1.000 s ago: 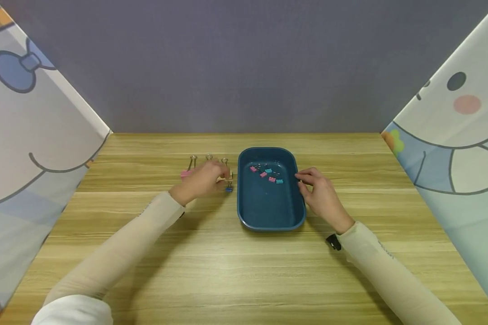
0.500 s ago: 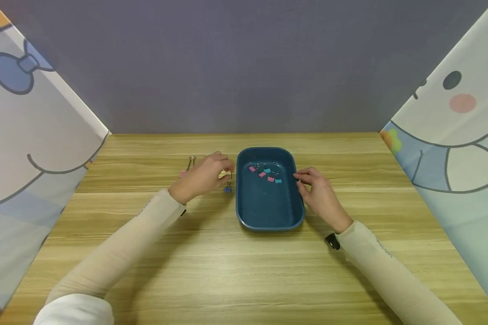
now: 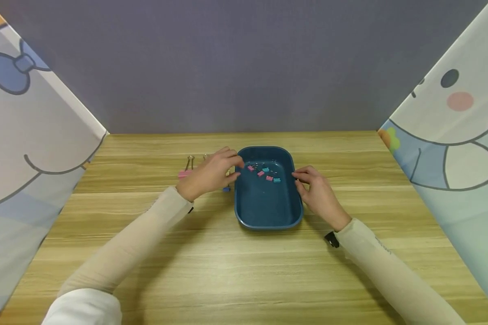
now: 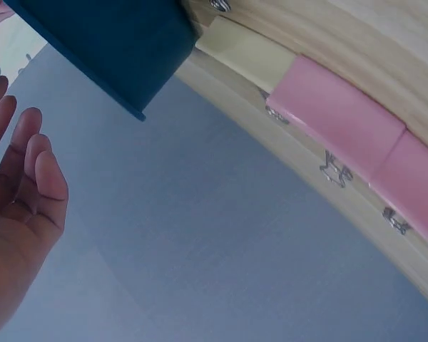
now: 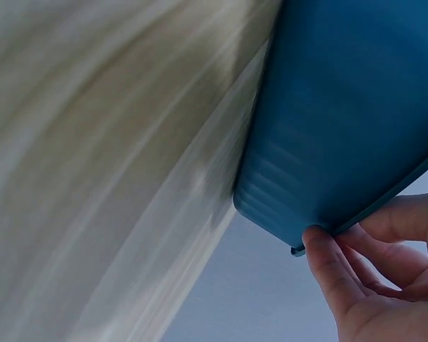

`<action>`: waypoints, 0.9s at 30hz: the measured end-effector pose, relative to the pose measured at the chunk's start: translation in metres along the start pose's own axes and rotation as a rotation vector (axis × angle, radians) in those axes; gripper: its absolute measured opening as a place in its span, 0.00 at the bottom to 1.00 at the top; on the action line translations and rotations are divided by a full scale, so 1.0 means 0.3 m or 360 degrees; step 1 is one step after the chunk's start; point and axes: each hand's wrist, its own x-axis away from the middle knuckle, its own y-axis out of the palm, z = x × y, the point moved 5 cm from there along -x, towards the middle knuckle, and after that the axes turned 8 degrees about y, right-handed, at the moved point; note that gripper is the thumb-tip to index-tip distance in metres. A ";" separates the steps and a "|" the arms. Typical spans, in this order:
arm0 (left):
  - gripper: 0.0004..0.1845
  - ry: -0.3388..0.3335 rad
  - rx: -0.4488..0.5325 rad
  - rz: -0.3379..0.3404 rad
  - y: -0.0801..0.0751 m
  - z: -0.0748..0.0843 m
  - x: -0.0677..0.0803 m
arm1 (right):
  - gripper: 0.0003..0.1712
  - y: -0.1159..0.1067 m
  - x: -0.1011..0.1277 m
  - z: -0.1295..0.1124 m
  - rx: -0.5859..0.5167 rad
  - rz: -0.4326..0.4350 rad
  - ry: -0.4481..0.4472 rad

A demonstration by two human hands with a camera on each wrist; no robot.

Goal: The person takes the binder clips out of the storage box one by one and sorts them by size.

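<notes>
My left hand point(image 3: 213, 171) reaches over the left rim of a dark blue plastic tray point(image 3: 264, 207), thumb and index finger bent toward each other. I cannot tell whether a small thing is between them; in the left wrist view the frame edge cuts off the fingers point(image 4: 28, 164). My right hand point(image 3: 321, 196) pinches the tray's right rim between thumb and fingers, as the right wrist view shows on the tray wall point(image 5: 328, 142). Inside the tray lie several small binder clips, among them a pink clip point(image 3: 269, 178) and a turquoise clip point(image 3: 277, 180).
Left of the tray stand large binder clips, partly behind my left hand: a pink clip point(image 4: 335, 117), another pink clip point(image 4: 414, 182) and a yellow clip point(image 4: 250, 53). A small blue clip point(image 3: 226, 189) lies near the tray. A grey panel point(image 3: 244, 67) stands behind the wooden table point(image 3: 244, 271).
My left hand has moved right, from beside the large clips to over the tray's left rim. My right hand keeps its hold on the right rim, and the clips in the tray stay put.
</notes>
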 end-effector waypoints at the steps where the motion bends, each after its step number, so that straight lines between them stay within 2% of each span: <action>1: 0.09 0.0005 -0.0004 -0.0009 0.006 0.000 -0.005 | 0.14 0.000 -0.001 0.001 -0.0001 0.0003 -0.0002; 9: 0.08 0.0044 0.0013 -0.0099 0.067 0.006 -0.059 | 0.14 0.003 -0.004 0.003 -0.0019 0.0000 -0.0007; 16: 0.09 -0.0001 -0.0016 -0.0186 0.110 0.011 -0.116 | 0.13 0.003 -0.004 0.003 -0.0022 0.0001 -0.0002; 21: 0.09 -0.0052 0.0014 -0.0210 0.136 0.002 -0.138 | 0.14 0.004 -0.006 0.002 -0.0018 0.0006 -0.0004; 27: 0.10 -0.0077 0.0021 -0.0307 0.165 -0.002 -0.166 | 0.14 0.002 -0.005 0.002 -0.0022 0.0001 0.0009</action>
